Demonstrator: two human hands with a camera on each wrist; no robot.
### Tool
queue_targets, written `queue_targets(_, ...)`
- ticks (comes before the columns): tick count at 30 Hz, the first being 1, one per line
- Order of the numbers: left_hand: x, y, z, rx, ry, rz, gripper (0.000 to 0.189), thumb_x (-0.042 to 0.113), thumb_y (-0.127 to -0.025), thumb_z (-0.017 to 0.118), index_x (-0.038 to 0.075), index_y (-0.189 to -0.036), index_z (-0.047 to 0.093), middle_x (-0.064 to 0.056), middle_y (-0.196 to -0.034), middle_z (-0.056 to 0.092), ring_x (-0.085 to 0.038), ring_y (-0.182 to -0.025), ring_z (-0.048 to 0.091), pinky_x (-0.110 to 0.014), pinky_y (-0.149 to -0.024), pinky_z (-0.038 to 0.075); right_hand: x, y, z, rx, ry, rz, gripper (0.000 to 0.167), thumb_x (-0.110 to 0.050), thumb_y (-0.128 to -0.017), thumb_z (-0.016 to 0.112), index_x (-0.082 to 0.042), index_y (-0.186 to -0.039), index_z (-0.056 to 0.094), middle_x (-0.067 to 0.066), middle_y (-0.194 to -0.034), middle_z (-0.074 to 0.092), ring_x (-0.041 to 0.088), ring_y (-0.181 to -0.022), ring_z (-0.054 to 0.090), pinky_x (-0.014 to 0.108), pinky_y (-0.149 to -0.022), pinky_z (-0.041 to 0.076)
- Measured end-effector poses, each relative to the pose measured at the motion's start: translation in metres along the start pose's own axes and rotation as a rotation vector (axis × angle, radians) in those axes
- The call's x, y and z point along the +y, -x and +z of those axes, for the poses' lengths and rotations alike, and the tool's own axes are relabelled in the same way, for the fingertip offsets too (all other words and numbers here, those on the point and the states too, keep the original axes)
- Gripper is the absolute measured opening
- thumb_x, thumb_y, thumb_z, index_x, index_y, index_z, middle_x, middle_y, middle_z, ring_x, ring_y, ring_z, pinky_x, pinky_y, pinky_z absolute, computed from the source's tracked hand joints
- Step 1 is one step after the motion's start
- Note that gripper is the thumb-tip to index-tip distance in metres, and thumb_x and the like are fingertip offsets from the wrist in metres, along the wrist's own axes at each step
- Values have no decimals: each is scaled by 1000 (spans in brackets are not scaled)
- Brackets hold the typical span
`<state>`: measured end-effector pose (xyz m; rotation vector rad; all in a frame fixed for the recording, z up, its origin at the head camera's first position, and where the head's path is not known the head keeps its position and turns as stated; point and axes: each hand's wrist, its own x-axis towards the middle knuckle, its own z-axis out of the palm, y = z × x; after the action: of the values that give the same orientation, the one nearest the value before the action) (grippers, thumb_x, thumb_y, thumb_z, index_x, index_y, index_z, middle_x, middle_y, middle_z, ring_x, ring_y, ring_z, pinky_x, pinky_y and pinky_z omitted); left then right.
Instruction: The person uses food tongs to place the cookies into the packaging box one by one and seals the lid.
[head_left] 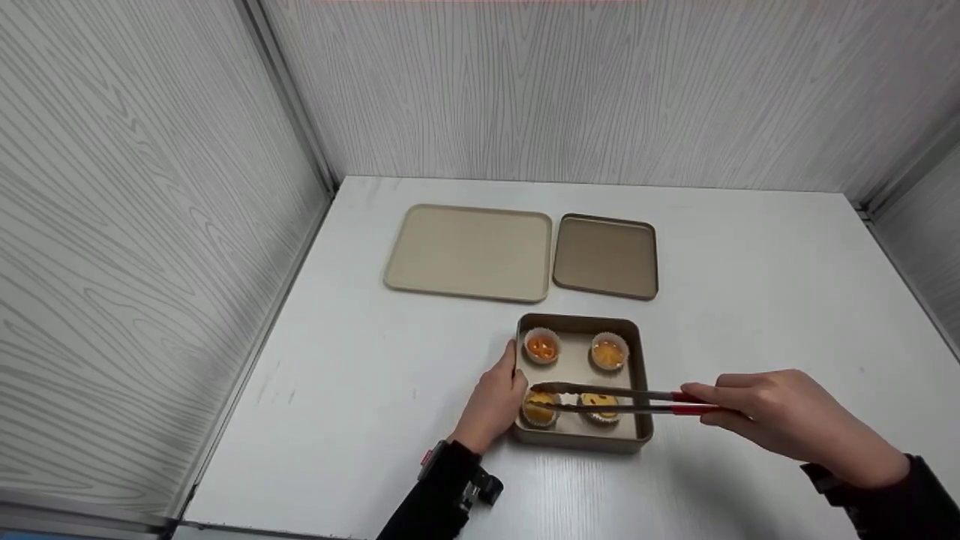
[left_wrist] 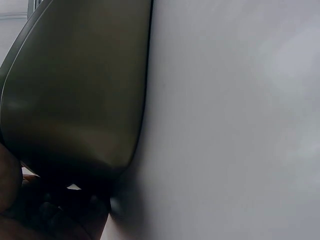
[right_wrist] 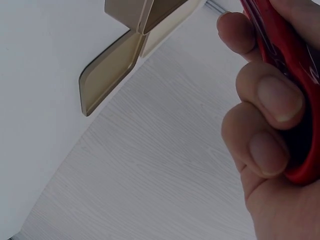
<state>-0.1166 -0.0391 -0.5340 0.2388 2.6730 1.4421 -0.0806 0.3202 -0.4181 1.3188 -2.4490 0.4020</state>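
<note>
The person's left hand (head_left: 489,405) holds the pan (head_left: 574,442) by its left side, thumb at the rim and fingers along the outer wall, probably to keep it from sliding while the other hand works. The left wrist view shows those fingers mostly in shadow, so how firmly they press cannot be told.

The right hand (head_left: 780,409), to the right of the pan, is curled round the red handles of the tongs (head_left: 637,392), with little gap between the two arms. Held low and nearly level, the tongs reach in over the pan's right wall, likely so that their length spans to its far side. Their tips lie over the front-left cake (head_left: 540,417) in the pan; whether they touch it is not clear. The arms pass above the front-right cake (head_left: 600,401).

At the pan's back corners sit an orange-topped cake (head_left: 542,346) and a paler cake (head_left: 609,352); the wide spacing of all four seems to leave room for the tips. Beyond the pan lie the small tray (head_left: 606,256) and, further left, the big tray (head_left: 471,251), perhaps set there to stay within reach.
</note>
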Motion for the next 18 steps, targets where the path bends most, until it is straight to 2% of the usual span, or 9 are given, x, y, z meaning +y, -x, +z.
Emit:
queue_targets(6, 0, -1, 0, 9, -8, 10, 59, 14, -104, 39, -7, -158, 27, -24, -156, 42, -35, -137, 51, -47, -112, 43, 1, 1, 0, 7, 4, -4, 31, -28, -84, 83, -18, -113, 79, -20, -74, 56, -10, -59, 39, 11, -49, 33)
queue_targets(13, -1, 0, 0, 0, -3, 19, 59, 13, -105, 38, -8, -158, 26, -24, -157, 40, -34, -141, 47, -47, -114, 40, 1, 2, -1, 18, -4, -4, 27, -33, -90, 78, -20, -114, 78, -20, -74, 54, -10, -58, 38, 10, -50, 32)
queue_targets(18, -1, 0, 0, 2, -7, 21, 59, 14, -105, 39, -8, -158, 26, -24, -157, 41, -34, -141, 46, -46, -115, 39, 2, 3, -6, 31, -3, 3, 35, -25, -82, 84, -19, -116, 78, -21, -76, 56, -11, -59, 38, 10, -50, 32)
